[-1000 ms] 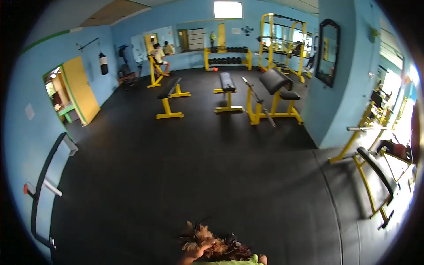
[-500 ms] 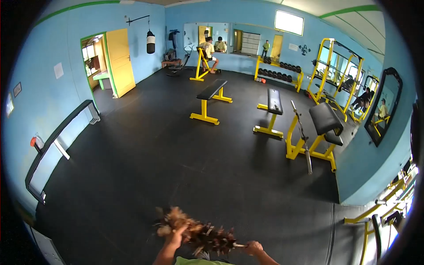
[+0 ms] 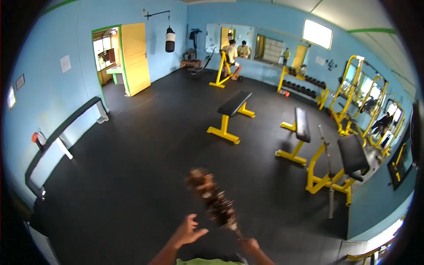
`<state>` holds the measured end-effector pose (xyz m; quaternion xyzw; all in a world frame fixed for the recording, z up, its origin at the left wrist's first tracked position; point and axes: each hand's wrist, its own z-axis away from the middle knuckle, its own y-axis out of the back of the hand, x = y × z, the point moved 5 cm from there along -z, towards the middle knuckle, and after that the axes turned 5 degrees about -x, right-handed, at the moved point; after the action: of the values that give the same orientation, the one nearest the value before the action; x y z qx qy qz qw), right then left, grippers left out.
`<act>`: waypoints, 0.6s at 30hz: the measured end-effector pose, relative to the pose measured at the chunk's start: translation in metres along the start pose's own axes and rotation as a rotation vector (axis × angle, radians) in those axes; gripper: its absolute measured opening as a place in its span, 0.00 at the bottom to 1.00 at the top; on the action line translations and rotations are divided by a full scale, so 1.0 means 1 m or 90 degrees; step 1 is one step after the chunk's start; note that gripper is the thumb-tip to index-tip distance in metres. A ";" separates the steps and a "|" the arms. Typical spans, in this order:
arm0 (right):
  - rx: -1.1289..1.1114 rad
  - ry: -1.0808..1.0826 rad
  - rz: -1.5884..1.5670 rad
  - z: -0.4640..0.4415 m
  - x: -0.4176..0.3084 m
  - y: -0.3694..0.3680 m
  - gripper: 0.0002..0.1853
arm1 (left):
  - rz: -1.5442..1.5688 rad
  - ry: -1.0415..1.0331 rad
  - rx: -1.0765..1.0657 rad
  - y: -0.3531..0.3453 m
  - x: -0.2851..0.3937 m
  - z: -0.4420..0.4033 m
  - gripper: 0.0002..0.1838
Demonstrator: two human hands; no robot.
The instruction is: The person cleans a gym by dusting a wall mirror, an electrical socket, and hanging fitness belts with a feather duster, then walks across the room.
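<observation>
A brown feather duster (image 3: 214, 198) is held up over the dark floor, slightly blurred, its feathered end pointing forward and to the left. My right hand (image 3: 249, 245) is closed round its thin handle at the bottom. To the left of the feathers, my left hand (image 3: 189, 230) is apart from the duster, with fingers spread and nothing in it. A bit of green clothing shows at the bottom edge between my forearms.
Black benches with yellow frames (image 3: 235, 103) (image 3: 302, 124) stand ahead. A padded bench with a barbell (image 3: 330, 176) is on the right. A long black bench (image 3: 66, 126) lines the left wall. A person (image 3: 230, 57) sits near the mirror, beyond a punching bag (image 3: 170, 40).
The view has swung leftward. My left hand has let go of the feathers and opened, while my right hand has lifted the duster to point forward.
</observation>
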<state>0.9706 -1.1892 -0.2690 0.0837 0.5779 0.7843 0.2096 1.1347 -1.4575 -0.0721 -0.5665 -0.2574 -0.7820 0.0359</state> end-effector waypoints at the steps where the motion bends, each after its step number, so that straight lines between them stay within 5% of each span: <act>1: -0.023 -0.228 -0.273 -0.013 0.017 0.037 0.16 | -0.063 -0.017 -0.094 -0.003 0.013 -0.014 0.49; 2: -0.055 -0.462 -0.541 -0.021 0.028 0.058 0.18 | -0.114 0.015 -0.189 -0.004 0.015 -0.033 0.50; 3: -0.068 -0.457 -0.551 -0.039 0.028 0.074 0.18 | -0.161 0.045 -0.286 -0.003 0.012 -0.049 0.50; 6: -0.186 -0.533 -0.713 -0.099 0.034 0.080 0.23 | -0.126 0.246 -0.250 0.027 -0.017 -0.090 0.51; 9: -0.064 -0.365 -0.688 -0.194 0.037 0.087 0.27 | -0.105 0.315 -0.133 0.067 -0.090 -0.123 0.50; 11: -0.246 -0.228 -0.463 -0.261 0.027 0.102 0.28 | -0.160 0.377 -0.112 0.104 -0.095 -0.150 0.50; 15: -0.342 -0.075 -0.490 -0.369 0.032 0.225 0.28 | -0.207 0.499 -0.071 0.181 -0.049 -0.205 0.51; 18: -0.311 0.024 -0.183 -0.464 0.039 0.289 0.23 | -0.096 0.484 0.046 0.221 -0.016 -0.259 0.52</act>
<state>0.6949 -1.6477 -0.1492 -0.0667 0.3812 0.8642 0.3217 0.9930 -1.7676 -0.0651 -0.2143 -0.2942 -0.9269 0.0910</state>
